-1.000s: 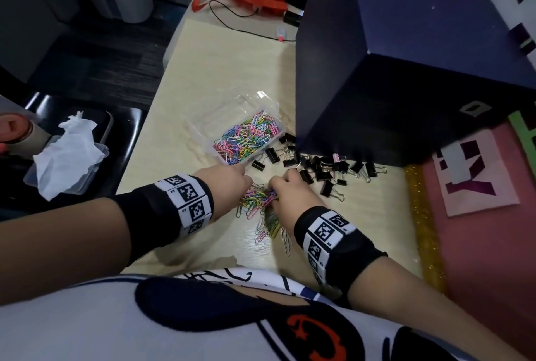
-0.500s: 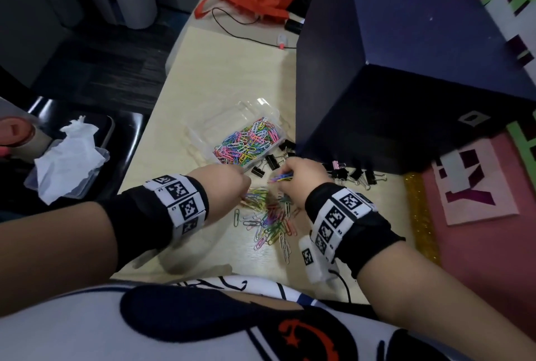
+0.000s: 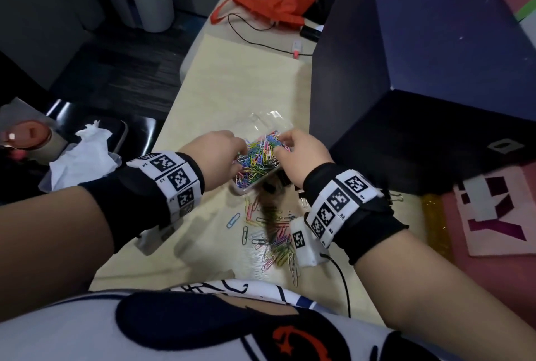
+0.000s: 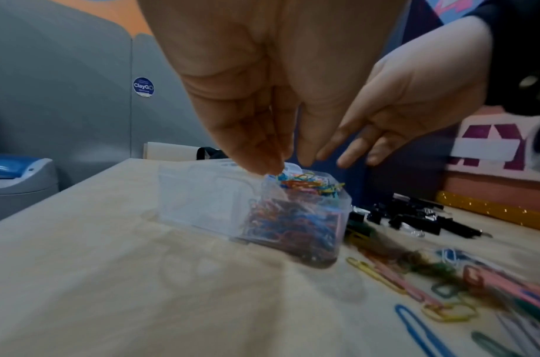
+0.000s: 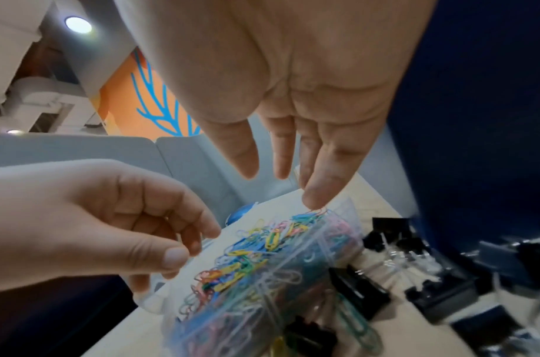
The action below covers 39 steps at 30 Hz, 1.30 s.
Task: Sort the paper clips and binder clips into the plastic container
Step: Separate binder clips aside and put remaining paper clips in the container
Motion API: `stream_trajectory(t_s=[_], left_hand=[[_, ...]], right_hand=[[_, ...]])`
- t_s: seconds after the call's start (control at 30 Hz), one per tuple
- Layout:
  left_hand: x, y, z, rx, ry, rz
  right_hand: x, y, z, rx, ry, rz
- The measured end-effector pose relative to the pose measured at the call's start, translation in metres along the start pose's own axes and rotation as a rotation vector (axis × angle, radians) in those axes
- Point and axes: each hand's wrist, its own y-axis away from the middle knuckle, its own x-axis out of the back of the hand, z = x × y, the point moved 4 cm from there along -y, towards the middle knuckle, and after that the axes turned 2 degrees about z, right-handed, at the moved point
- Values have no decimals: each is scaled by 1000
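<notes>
A clear plastic container (image 3: pixel 242 190) (image 4: pixel 201 203) (image 5: pixel 342 241) stands mid-table, one part heaped with coloured paper clips (image 3: pixel 258 157) (image 5: pixel 247 256), the far part empty. Both hands hover over it. My left hand (image 3: pixel 217 154) (image 4: pixel 262 154) has its fingertips bunched and pinches clips at the top of the heap. My right hand (image 3: pixel 301 154) (image 5: pixel 293 169) has straight fingers, one fingertip (image 5: pixel 314 200) touching a clip. Loose paper clips (image 3: pixel 275 235) (image 4: pixel 446 289) lie near the table's front edge. Black binder clips (image 4: pixel 415 217) (image 5: pixel 385 232) lie right of the container, mostly hidden in the head view.
A large dark blue box (image 3: pixel 406 99) stands close on the container's right. A red bag (image 3: pixel 269 3) and a cable (image 3: pixel 255 38) lie at the table's far end. Left of the table, a black chair holds a tissue (image 3: pixel 84 154). A pink mat (image 3: pixel 493 215) lies right.
Both hands have moved forward from the loose pile of paper clips to above the container. The right hand, which pinched clips half a second ago, now has straight fingers.
</notes>
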Motion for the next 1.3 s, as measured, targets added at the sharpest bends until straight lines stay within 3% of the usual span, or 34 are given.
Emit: stream_trajectory(t_s=[0.1,0.23,0.43,0.6,0.77,0.87,1.0,1.13,1.3], left_hand=[[-6,0,2,-32,-9,23],[-18,6,14,-142,-134,27],[-33,13,22,-210,-242,-59],[-24,15,16,-168,-197,0],[-31,19,15,-135,-293,-109],[-32,23,14,-114,-267,-61],[-34,30,17,-257,-261,85],[-49,35,12,-237,-365,-127],[-52,28,7,-242,-411,-212]], right_hand=[[1,9,11,-21,115,-26],[-21,28,29,-50,385,-301],[-44,47,44,-36,440,-415],[-32,46,40,-13,339,-279],[-21,43,19,179,212,-105],[-32,41,11,260,246,-178],[-49,33,12,299,323,-264],[-45,22,10,294,325,-259],[-25,4,8,167,233,-96]])
